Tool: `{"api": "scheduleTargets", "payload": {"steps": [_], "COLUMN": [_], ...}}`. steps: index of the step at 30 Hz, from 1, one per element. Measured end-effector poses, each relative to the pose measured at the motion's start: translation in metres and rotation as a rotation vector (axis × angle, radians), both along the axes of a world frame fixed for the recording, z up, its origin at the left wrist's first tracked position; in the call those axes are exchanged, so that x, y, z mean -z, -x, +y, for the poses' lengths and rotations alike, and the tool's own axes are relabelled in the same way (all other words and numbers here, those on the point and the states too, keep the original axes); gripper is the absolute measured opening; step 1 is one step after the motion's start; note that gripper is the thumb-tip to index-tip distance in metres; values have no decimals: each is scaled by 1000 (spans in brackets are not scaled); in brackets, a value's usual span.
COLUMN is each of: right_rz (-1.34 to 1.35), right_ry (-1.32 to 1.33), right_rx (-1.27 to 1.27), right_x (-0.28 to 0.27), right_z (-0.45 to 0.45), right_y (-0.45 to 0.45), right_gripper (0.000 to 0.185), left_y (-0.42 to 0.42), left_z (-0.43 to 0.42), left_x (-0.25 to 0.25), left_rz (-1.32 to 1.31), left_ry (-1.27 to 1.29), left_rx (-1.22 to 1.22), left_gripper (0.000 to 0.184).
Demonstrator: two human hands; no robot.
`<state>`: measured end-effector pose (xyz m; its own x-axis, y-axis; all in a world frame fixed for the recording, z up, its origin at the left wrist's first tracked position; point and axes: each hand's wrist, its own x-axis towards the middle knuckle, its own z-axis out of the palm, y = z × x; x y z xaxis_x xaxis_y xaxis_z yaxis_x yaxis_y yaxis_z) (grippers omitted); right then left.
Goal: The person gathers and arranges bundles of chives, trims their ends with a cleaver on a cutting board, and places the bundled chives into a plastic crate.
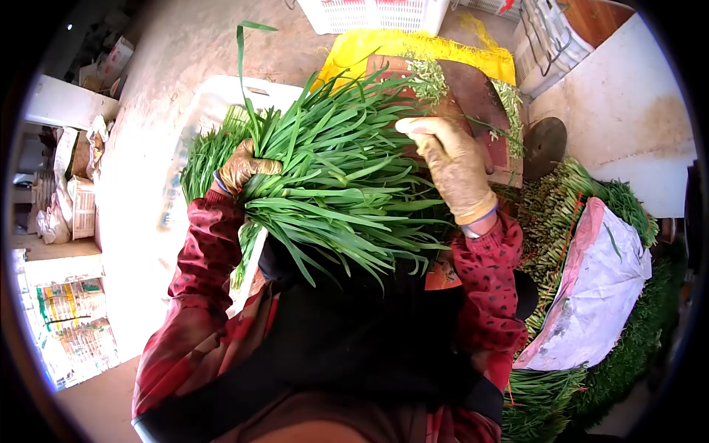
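A large bunch of long flat green leaves, like garlic chives (347, 170), spreads across the middle of the head view above my lap. My left hand (247, 166), in a stained tan glove, wraps round its left end. The leaf tips fan out to the right. My right hand (456, 166), gloved too, is raised beside the tips. Its fingers are bent together and point left; whether anything is inside them is hidden. Behind the bunch, a brown board (473, 96) carries pale trimmings (428, 80).
A white crate (277, 90) with more greens (210, 159) stands at left. Yellow woven cloth (413, 43) lies under the board. To the right are stacked bundles (550, 214), a white sack (598, 288) and a dark round disc (545, 148). A white basket (369, 16) stands at the back.
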<state>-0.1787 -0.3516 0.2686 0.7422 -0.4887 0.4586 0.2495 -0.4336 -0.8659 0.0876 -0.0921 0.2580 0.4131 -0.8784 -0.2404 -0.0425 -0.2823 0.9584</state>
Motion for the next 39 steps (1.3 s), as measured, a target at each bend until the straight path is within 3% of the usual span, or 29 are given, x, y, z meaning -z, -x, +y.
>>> {"api": "scheduleTargets", "payload": {"steps": [1,4,5,7,9,11,13,15,16,17,19,21,23,25,27,29,31,32,33,35,36,37,39], "right_rz": [37,366,451,52,-11,62,-5,158,233,414,425,60,-117,81,213,101,247,304,343,200,195,132,82], "right_ry": [351,791,818,20,-552,-521,-242,464,618,806,920,-308,-348,-449,-375,-312,256,361,735,94,-459,-494,-422], "right_rx": [79,120,180,239,319,249,4,55,93,94,128,190,368,339,163,66,106,87,141,136,232,421,405], "right_x": [7,20,29,45,18,-6,-17,-22,-27,-31,-7,11,8,-6,-12,-22,-33,-29,-18,-5,-27,-34,-54], "right_z": [9,31,31,21,-9,-4,17,32,47,57,55,43,22,32,45,67,79,86,89,97,98,87,95], "right_y": [-10,-34,-44,-45,-20,14,36,43,42,39,32,27,48,80,109,115,107,100,91,83,87,94,107], "right_gripper": [22,15,11,14,18,17,20,29,35,29,17,22,29,29,27,31,34,35,33,33,34,34,31], "left_y": [1,-2,-1,-8,-2,-4,-7,-5,-7,-12,-12,-9,-11,-12,-13,-10,-10,-11,-10,-11,-13,-15,-10], "left_z": [0,2,2,5,3,2,1,-2,-1,0,1,0,0,0,-2,-2,-2,-2,-2,0,0,1,0], "left_x": [0,1,1,8,5,2,4,4,7,11,13,9,7,7,8,4,8,10,9,14,16,19,15], "left_rz": [13,2,-20,12,94,115,173,206,201,193,161,139,112,115,96,195,196,157,119,164,138,113,121], "left_ry": [1,-63,-47,-52,3,-23,-80,-63,-75,-87,-55,-68,-110,-103,-95,-129,-83,-69,-54,-30,-31,-36,4], "left_rx": [-8,-7,-4,14,-24,-11,-21,-37,-26,-14,-20,-41,-40,-11,-22,-60,-48,-26,-5,-16,-24,-33,-23], "left_gripper": [50,50,50,49,48,47,46,44,44,44,44,45,47,44,43,45,44,42,41,37,36,36,41]}}
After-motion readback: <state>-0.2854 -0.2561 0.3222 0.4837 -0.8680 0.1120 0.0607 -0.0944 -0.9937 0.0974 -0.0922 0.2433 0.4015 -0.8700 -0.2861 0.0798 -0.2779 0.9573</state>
